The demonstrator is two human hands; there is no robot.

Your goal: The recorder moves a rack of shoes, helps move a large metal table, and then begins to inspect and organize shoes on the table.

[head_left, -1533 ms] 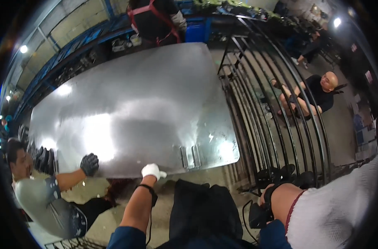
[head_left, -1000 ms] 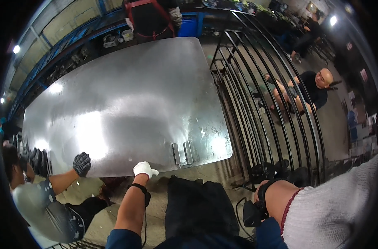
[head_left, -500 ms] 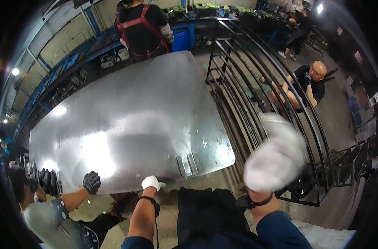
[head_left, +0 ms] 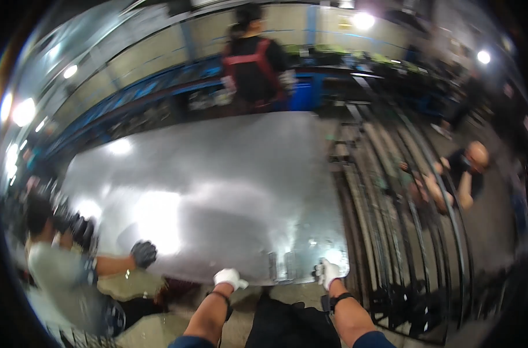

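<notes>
A large, shiny metal panel point(head_left: 258, 156) with rounded corners lies flat in front of me. My left hand point(head_left: 231, 278), in a white glove, is closed over its near edge. Farther right, near the rounded corner, my right hand point(head_left: 329, 272) in a matching glove grips the same edge. Two short raised bars point(head_left: 281, 267) stand on the panel between my hands. To my left, a person's black-gloved hand point(head_left: 144, 254) rests on the near left part of the panel. The undersides of both my hands are hidden.
A black metal bar rack point(head_left: 385, 203) stands right beside the panel. Beyond it a person point(head_left: 472, 168) crouches. At the left sits a person in a grey top point(head_left: 61, 278). Past the far edge, a person with red straps point(head_left: 255, 69) stands by a long blue-framed bench point(head_left: 177, 87).
My right hand, blurred over the rack before, has come left onto the panel's near edge. My left hand stays on that edge. The whole view has shifted, showing more of the far wall.
</notes>
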